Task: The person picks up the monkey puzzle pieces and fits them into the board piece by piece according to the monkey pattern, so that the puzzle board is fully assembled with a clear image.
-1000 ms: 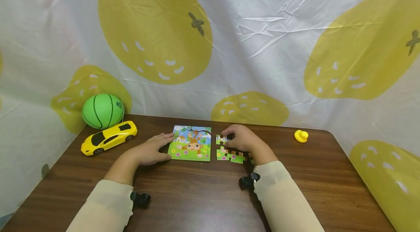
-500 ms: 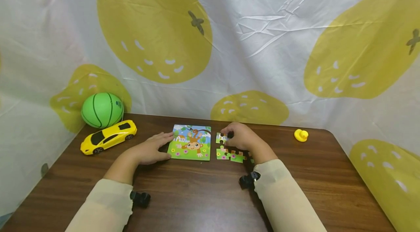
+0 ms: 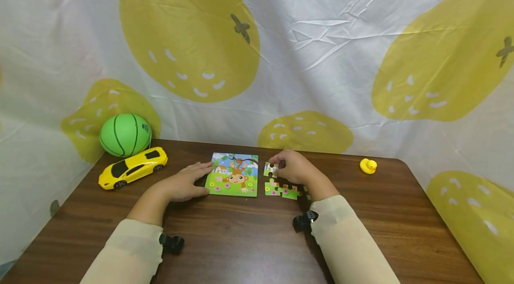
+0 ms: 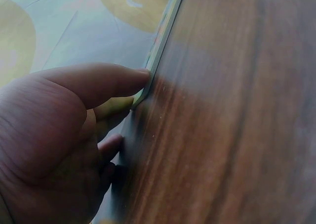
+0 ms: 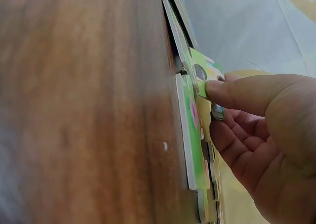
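Observation:
In the head view, a square puzzle [image 3: 233, 174] with a picture of a monkey lies on the table. My left hand [image 3: 182, 183] touches its left side, thumb at the front left corner and fingers farther back, all fairly straight. To the right of the puzzle, my right hand [image 3: 295, 168] pinches a small puzzle piece [image 3: 270, 168] between thumb and fingers. Seen from the right wrist, that puzzle piece [image 5: 207, 68] is tilted above its neighbours. Several other puzzle pieces [image 3: 290, 194] lie just in front of the right hand, partly hidden by it.
A yellow toy car [image 3: 134, 168] and a green ball [image 3: 126, 135] stand at the back left of the brown table [image 3: 233, 244]. Toward the right back sits a yellow rubber duck [image 3: 368, 166]. A patterned curtain [image 3: 321, 61] hangs behind the table's far edge.
The right thumb and fingers have shifted slightly left, and the pinched puzzle piece has moved a little with them. The left hand and the square puzzle stay in place.

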`<state>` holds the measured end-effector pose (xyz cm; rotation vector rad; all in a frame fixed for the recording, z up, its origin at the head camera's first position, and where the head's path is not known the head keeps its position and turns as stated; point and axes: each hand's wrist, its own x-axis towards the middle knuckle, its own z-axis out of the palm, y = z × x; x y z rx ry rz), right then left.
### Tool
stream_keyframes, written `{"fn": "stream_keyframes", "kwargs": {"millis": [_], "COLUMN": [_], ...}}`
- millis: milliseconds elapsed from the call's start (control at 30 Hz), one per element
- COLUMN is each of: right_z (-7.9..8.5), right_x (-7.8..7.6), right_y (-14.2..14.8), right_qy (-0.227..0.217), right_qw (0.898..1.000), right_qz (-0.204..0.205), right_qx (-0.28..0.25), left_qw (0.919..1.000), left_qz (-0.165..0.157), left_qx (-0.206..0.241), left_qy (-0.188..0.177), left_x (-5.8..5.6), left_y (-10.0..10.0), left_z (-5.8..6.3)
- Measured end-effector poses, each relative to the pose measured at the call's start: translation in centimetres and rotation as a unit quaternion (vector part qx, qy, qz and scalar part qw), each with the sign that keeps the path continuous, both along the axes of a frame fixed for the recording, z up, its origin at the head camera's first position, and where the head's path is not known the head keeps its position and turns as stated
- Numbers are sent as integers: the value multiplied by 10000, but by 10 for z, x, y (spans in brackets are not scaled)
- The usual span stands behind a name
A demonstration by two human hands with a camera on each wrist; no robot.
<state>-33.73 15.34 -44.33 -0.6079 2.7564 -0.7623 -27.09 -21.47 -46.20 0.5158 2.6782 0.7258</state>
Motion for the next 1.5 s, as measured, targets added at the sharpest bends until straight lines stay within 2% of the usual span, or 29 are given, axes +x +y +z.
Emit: {"fn": "stream_keyframes", "kwargs": {"millis": [133, 367, 667, 1100, 1500], "right_z": [1, 9, 19, 7, -6], "right_x": [0, -1, 6, 2, -5], "right_y": [0, -6, -42, -100, -125], "right_qy": [-51, 51, -128, -602, -244], "right_qw": [9999, 9994, 9959, 9908, 9965], "right_qz": [-51, 105, 434, 699, 442], "right_qx": [-97, -327, -784, -990, -667], "left_qw": [10000, 10000, 10000, 9999, 10000], "left_qz": [-12, -22, 13, 18, -13], "left_qx": [-18, -50, -10, 44, 30], "left_qy": [-6, -11, -55, -98, -44], "left_x": [-1, -2, 0, -1, -1], "left_y": [0, 0, 0, -1, -1], "left_z": [-1, 0, 2, 1, 0]}}
